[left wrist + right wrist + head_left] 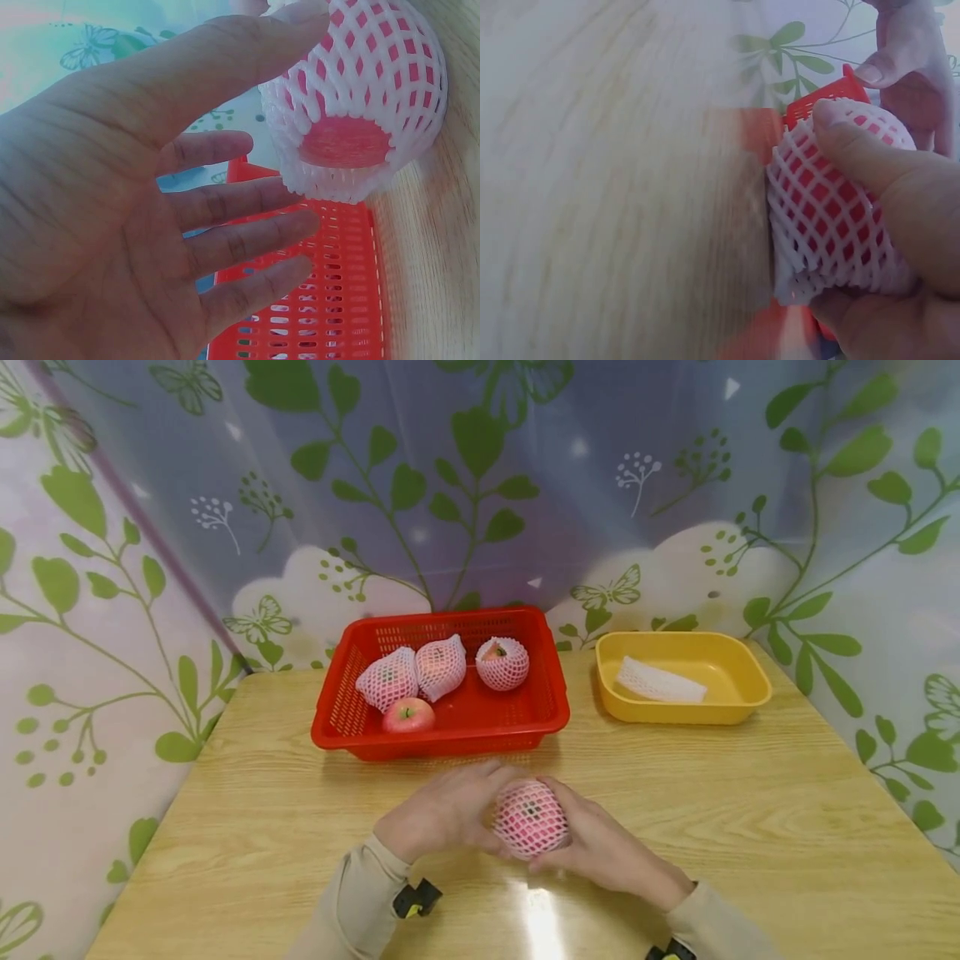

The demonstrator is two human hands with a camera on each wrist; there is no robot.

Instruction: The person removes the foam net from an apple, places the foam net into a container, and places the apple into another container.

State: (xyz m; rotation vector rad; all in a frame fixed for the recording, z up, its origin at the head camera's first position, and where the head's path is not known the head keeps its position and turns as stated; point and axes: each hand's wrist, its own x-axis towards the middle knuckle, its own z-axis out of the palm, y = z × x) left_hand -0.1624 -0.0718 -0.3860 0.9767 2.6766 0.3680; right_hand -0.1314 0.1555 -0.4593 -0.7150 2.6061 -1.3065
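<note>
A red apple in a white foam net (pixel 531 820) is held in front of the red basket. My right hand (pixel 609 847) grips it from the right, thumb on the near side and fingers round the far side. In the right wrist view the net (pixel 832 214) covers most of the apple. My left hand (pixel 453 810) is at the apple's left side with fingers spread and fairly straight. The left wrist view shows its thumb overlapping the net and a bare red patch of the apple (pixel 346 141) at the net's open end.
Behind the hands stands a red basket (pixel 442 745) with several netted apples (pixel 387 678) and a bare apple (pixel 408 716). To the right, a yellow tray (pixel 684 712) holds a flat white foam net (pixel 660 681). A leaf-patterned curtain (pixel 480 485) hangs behind the wooden table (pixel 247 827).
</note>
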